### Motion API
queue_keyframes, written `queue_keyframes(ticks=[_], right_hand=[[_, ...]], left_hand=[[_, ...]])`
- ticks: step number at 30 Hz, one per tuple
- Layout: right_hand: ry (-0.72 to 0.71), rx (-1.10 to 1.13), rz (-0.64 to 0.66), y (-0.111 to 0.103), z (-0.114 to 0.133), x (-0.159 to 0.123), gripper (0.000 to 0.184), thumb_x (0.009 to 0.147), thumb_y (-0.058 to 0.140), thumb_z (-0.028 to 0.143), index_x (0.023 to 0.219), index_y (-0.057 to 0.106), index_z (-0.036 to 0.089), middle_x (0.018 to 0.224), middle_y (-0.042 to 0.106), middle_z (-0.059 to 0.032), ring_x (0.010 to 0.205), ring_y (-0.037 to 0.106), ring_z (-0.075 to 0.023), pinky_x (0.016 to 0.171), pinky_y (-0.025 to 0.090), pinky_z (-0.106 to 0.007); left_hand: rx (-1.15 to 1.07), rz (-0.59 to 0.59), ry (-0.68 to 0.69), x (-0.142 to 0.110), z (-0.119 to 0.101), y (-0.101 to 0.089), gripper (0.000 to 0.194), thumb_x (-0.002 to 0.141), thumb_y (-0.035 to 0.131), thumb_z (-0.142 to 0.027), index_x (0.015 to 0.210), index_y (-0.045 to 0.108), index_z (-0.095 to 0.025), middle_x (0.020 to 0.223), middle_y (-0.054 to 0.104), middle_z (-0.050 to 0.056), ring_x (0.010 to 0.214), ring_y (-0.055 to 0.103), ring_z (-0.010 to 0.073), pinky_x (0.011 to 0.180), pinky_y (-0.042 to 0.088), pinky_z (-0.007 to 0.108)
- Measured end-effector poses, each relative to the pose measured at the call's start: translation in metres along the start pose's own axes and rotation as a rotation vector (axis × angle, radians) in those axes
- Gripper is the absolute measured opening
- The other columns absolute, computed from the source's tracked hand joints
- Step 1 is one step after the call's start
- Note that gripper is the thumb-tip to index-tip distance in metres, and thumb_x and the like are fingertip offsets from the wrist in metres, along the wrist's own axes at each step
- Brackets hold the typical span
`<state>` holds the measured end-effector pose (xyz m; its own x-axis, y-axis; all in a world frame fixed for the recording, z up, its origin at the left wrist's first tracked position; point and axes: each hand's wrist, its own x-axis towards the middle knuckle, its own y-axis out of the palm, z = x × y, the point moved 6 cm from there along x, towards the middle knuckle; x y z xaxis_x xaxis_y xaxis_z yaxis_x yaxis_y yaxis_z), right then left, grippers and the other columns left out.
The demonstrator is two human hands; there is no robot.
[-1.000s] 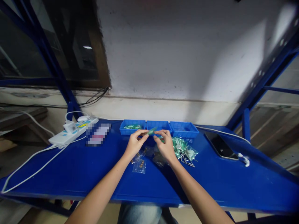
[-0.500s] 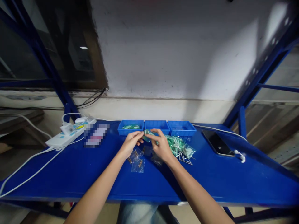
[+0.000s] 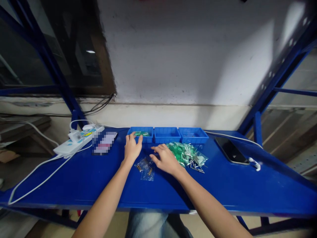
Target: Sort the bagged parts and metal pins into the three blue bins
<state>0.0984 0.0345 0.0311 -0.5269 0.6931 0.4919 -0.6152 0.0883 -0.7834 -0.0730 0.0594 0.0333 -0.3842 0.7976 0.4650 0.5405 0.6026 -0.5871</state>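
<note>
Shiny green, pale-streaked plastic packets (image 3: 143,133) lie in a blue rectangular plastic bin (image 3: 148,140) at the left hand (image 3: 132,148), fingers parted; the right hand (image 3: 164,159) is loosely open, empty.

There are 2 hands in all: 1 left hand (image 3: 133,147) and 1 right hand (image 3: 165,159). The 1 desk (image 3: 223,191) carries 3 blue bins (image 3: 167,140). Green packets (image 3: 143,133) sit in 1 of the 3, too crowded to count. Another 1 heap (image 3: 182,152) of them also defies counting, with at least 4 silver pins (image 3: 198,170). Clear bags (image 3: 147,176) number at least 2, brass-coloured pieces (image 3: 150,171) at least 2. There is 1 dark phone (image 3: 232,151), 1 power strip (image 3: 64,148) and 1 pixelated rectangle (image 3: 105,143).
</note>
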Motion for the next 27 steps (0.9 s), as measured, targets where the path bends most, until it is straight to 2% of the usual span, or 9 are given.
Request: queue_keyframes(ticks=[3, 6, 10, 13, 15, 19, 22, 24, 27], right_hand=[[-0.057, -0.075, 0.085, 0.013, 0.015, -0.004, 0.044, 0.081, 0.058, 0.031, 0.121, 0.052, 0.013, 0.106, 0.062, -0.0158, 0.107, 0.046, -0.0280, 0.086, 0.040, -0.041], [-0.062, -0.088, 0.124, 0.021, 0.018, -0.005, 0.037, 0.077, 0.059, 0.019, 0.113, 0.056, 0.017, 0.099, 0.063, -0.0126, 0.104, 0.047, -0.0279, 0.081, 0.039, -0.040], [0.074, 0.109, 0.047, 0.019, 0.002, 0.001, 0.042, 0.072, 0.051, 0.004, 0.111, 0.054, 0.021, 0.079, 0.063, -0.0021, 0.085, 0.051, -0.0198, 0.074, 0.040, -0.031], [0.201, 0.204, -0.003, 0.014, -0.012, 0.004, 0.038, 0.076, 0.048, 0.005, 0.111, 0.054, 0.017, 0.076, 0.062, -0.0015, 0.082, 0.052, -0.0176, 0.076, 0.040, -0.029], [0.225, 0.138, 0.015, 0.011, -0.015, 0.003, 0.029, 0.080, 0.050, 0.013, 0.107, 0.058, 0.016, 0.084, 0.060, -0.0048, 0.086, 0.051, -0.0184, 0.079, 0.039, -0.030], [0.133, -0.088, 0.180, 0.014, -0.003, -0.003, 0.023, 0.077, 0.060, 0.031, 0.096, 0.065, 0.018, 0.103, 0.054, -0.0086, 0.098, 0.045, -0.0238, 0.081, 0.035, -0.037], [0.105, -0.166, 0.230, 0.019, 0.003, -0.006, 0.015, 0.077, 0.059, 0.025, 0.089, 0.065, 0.019, 0.103, 0.053, -0.0079, 0.101, 0.041, -0.0248, 0.080, 0.032, -0.037], [0.110, -0.159, 0.219, 0.022, 0.005, -0.006, 0.009, 0.077, 0.057, 0.019, 0.081, 0.064, 0.018, 0.100, 0.054, -0.0073, 0.100, 0.041, -0.0238, 0.078, 0.031, -0.036], [0.155, -0.119, 0.170, 0.023, 0.002, -0.003, 0.012, 0.073, 0.054, 0.011, 0.070, 0.062, 0.018, 0.092, 0.057, -0.0065, 0.095, 0.042, -0.0222, 0.075, 0.031, -0.033]], left_hand=[[-0.075, 0.023, 0.077, -0.004, -0.005, 0.011, 0.038, 0.086, 0.045, -0.040, 0.113, 0.054, -0.015, 0.099, 0.059, 0.013, 0.099, 0.057, 0.0274, 0.089, 0.043, 0.040], [-0.153, 0.081, 0.139, -0.007, -0.010, 0.023, 0.030, 0.085, 0.048, -0.036, 0.105, 0.058, -0.016, 0.094, 0.063, 0.011, 0.093, 0.059, 0.0255, 0.086, 0.044, 0.038], [-0.224, 0.183, 0.143, -0.012, -0.012, 0.032, 0.024, 0.085, 0.048, -0.035, 0.097, 0.062, -0.019, 0.092, 0.067, 0.008, 0.087, 0.063, 0.0227, 0.080, 0.046, 0.034], [-0.221, 0.229, 0.151, -0.013, -0.013, 0.034, 0.025, 0.086, 0.045, -0.036, 0.096, 0.063, -0.020, 0.086, 0.069, 0.005, 0.082, 0.065, 0.0205, 0.075, 0.046, 0.030], [-0.220, 0.233, 0.158, -0.013, -0.014, 0.034, 0.027, 0.087, 0.044, -0.038, 0.097, 0.062, -0.020, 0.085, 0.069, 0.004, 0.077, 0.065, 0.0192, 0.072, 0.047, 0.028], [-0.230, 0.195, 0.163, -0.013, -0.016, 0.030, 0.029, 0.088, 0.042, -0.039, 0.098, 0.062, -0.020, 0.079, 0.069, 0.004, 0.071, 0.065, 0.0173, 0.068, 0.046, 0.026], [-0.234, 0.168, 0.147, -0.016, -0.015, 0.030, 0.030, 0.089, 0.040, -0.038, 0.097, 0.062, -0.019, 0.071, 0.067, 0.003, 0.069, 0.064, 0.0167, 0.067, 0.045, 0.024], [-0.220, 0.174, 0.150, -0.017, -0.014, 0.033, 0.030, 0.090, 0.040, -0.037, 0.096, 0.062, -0.019, 0.066, 0.065, 0.002, 0.067, 0.064, 0.0164, 0.066, 0.044, 0.024], [-0.206, 0.176, 0.174, -0.019, -0.014, 0.036, 0.030, 0.090, 0.040, -0.038, 0.096, 0.062, -0.019, 0.066, 0.064, 0.002, 0.065, 0.063, 0.0163, 0.065, 0.043, 0.024]])
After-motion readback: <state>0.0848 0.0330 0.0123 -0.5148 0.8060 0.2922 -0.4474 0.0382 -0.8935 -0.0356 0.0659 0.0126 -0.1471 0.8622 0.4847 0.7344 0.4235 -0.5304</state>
